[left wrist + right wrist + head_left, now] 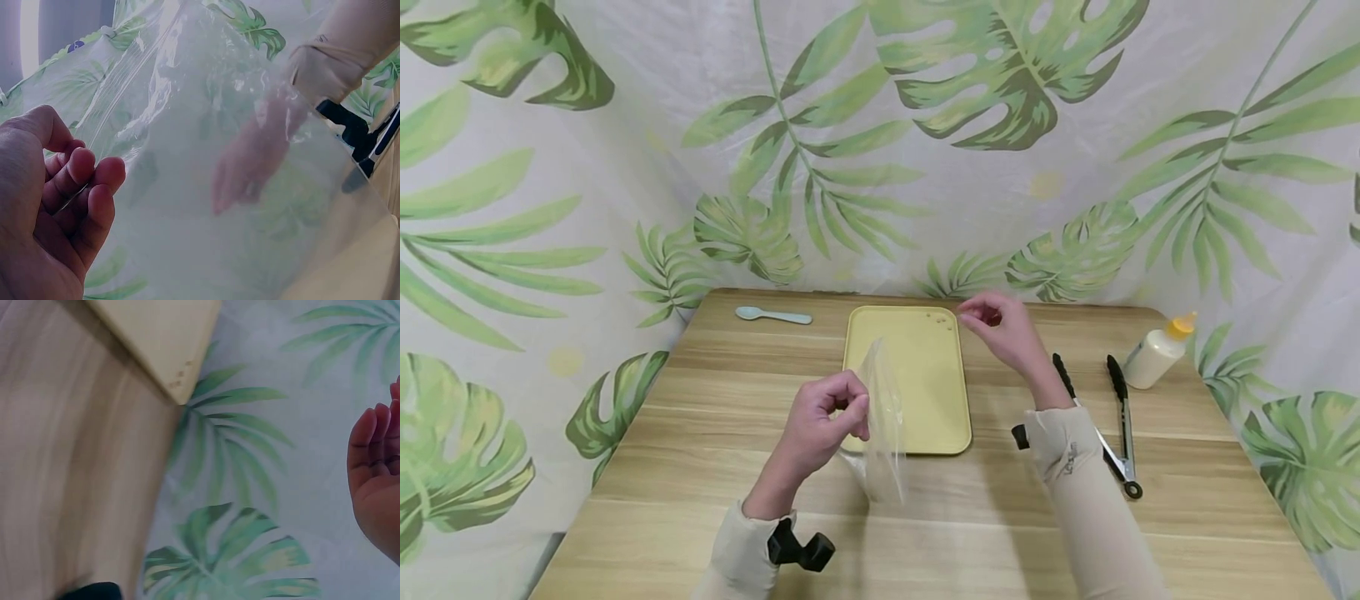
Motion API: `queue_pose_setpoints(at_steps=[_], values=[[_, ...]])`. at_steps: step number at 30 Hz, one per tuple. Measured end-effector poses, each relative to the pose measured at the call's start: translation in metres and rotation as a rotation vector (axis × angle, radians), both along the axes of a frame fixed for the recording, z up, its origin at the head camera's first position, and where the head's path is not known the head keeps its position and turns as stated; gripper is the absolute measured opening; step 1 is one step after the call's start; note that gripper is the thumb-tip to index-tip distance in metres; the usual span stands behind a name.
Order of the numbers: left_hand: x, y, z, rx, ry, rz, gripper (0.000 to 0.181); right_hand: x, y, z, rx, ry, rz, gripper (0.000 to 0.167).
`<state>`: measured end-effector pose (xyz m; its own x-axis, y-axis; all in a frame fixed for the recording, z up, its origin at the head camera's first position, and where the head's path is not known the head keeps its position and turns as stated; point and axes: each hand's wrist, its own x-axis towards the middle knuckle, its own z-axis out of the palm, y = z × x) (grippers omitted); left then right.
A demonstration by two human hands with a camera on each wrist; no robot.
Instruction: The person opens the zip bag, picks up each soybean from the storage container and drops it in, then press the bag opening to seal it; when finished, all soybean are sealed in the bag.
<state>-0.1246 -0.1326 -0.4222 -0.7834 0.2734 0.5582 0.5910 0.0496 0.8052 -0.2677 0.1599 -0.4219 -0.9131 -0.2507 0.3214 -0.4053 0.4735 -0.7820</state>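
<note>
A clear plastic bag (886, 433) hangs upright over the near part of a yellow board (925, 375). The left hand (823, 421) pinches the bag's edge between thumb and fingers; in the left wrist view the film (187, 237) spreads beside that hand (56, 194). Raised by the board's far right corner is the right hand (1006, 333), apart from the bag. Its fingers bend loosely in the right wrist view, where the hand (381, 469) shows nothing in it. The bag's lower end is hard to make out.
A light blue spoon (775, 316) lies at the table's far left. To the right, black-tipped metal tongs (1126, 425) lie partly behind the right sleeve, beside a white bottle (1152, 360) with an orange cap. A leaf-patterned curtain (820, 125) hangs behind the wooden table (715, 417).
</note>
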Motion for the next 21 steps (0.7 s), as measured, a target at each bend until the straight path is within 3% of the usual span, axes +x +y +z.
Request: queue_pose_setpoints(at_steps=[6,16,21], values=[[0.001,-0.006,0.005,-0.011,0.027,0.017,0.023,-0.028,0.003,-0.034,0.022,-0.084,-0.044,0.018],[0.004,-0.037,0.036,0.019,0.135,0.112,0.021,-0.067,0.001,-0.079,0.124,-0.225,-0.056,0.03],[0.003,-0.052,0.044,0.025,0.158,0.162,0.022,-0.081,-0.003,-0.1,0.143,-0.269,-0.045,0.034]])
